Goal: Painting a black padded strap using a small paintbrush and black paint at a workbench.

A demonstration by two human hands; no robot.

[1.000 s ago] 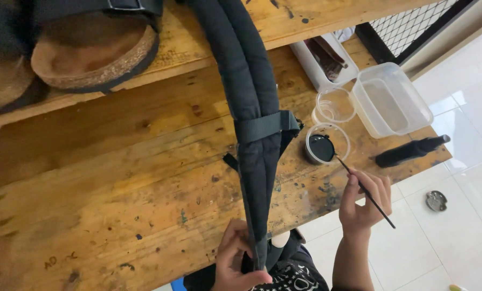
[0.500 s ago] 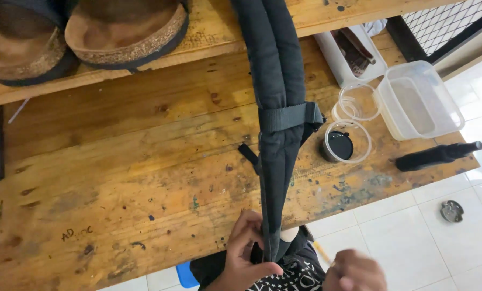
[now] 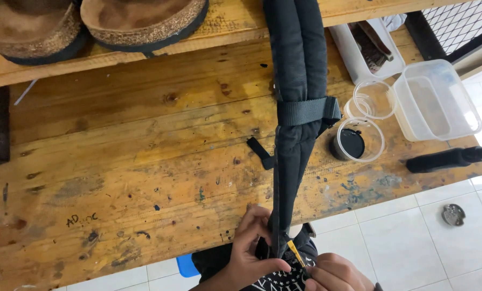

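Observation:
A long black padded bag strap (image 3: 295, 108) runs from the top of the view down across the wooden workbench (image 3: 144, 178) to its near edge. My left hand (image 3: 251, 248) pinches the strap's narrow lower end just past the bench edge. My right hand (image 3: 332, 275) holds a thin brush (image 3: 295, 252) with a yellow ferrule, its tip touching the strap's lower end. A small clear cup of black paint (image 3: 354, 143) stands on the bench right of the strap.
An empty clear cup (image 3: 373, 99), a clear plastic tub (image 3: 435, 99) and a white tray of brushes (image 3: 367, 48) sit at the right. A black handle (image 3: 445, 159) lies by the bench edge. Two cork-soled sandals (image 3: 144, 19) rest on the raised plank. A small round lid (image 3: 453, 214) lies on the tiled floor.
My right hand has come from the paint cup down to the strap's lower end with the brush. The view has shifted so the bench sits further right.

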